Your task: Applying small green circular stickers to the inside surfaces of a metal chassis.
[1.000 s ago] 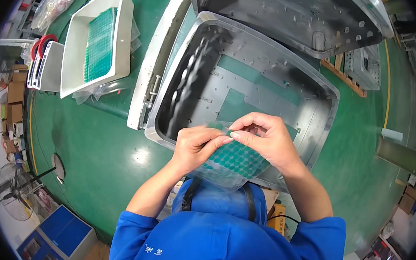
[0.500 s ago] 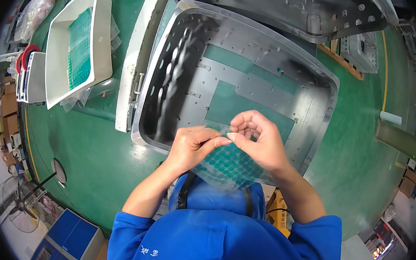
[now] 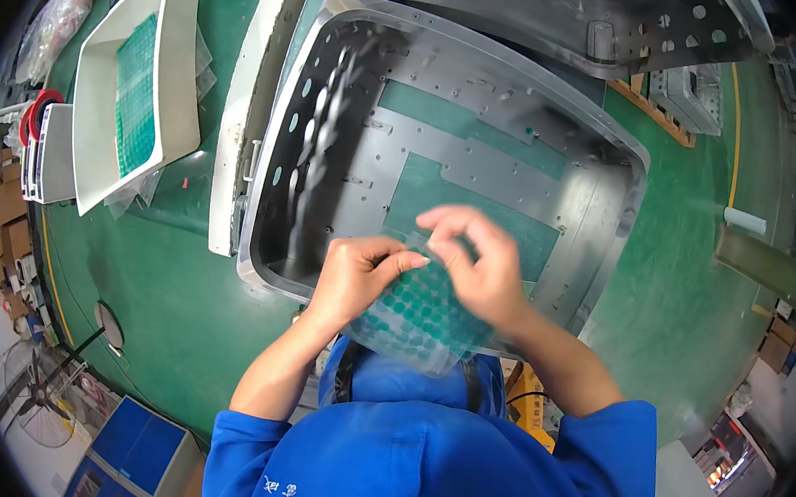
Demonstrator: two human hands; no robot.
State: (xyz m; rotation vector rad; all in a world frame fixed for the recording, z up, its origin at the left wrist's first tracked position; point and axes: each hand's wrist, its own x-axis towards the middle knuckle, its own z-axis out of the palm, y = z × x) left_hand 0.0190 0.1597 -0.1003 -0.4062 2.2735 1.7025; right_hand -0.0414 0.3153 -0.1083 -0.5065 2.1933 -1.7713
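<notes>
A clear sheet covered in round green stickers (image 3: 421,309) hangs in front of my body, over the near rim of a grey metal case (image 3: 267,280). My left hand (image 3: 355,273) pinches the sheet's upper edge between thumb and fingers. Just right of it, my right hand (image 3: 483,267) is slightly blurred. Its thumb and forefinger come together above the sheet's top edge; whatever is between them is too small to make out. Inside the case, flat green areas (image 3: 477,208) show through cutouts in the metal floor, which has many small studs and holes.
The case's perforated lid (image 3: 616,31) stands raised at the far side. To the left, a cream bin (image 3: 180,87) holds a sheet of green stickers (image 3: 135,93). Red tape rolls (image 3: 43,109) sit beside it. A standing fan (image 3: 48,403) and blue cabinet (image 3: 129,452) are at lower left.
My right hand has moved slightly up and left, its fingertips parting from my left thumb. My left hand still pinches the sheet. The view has shifted slightly.
</notes>
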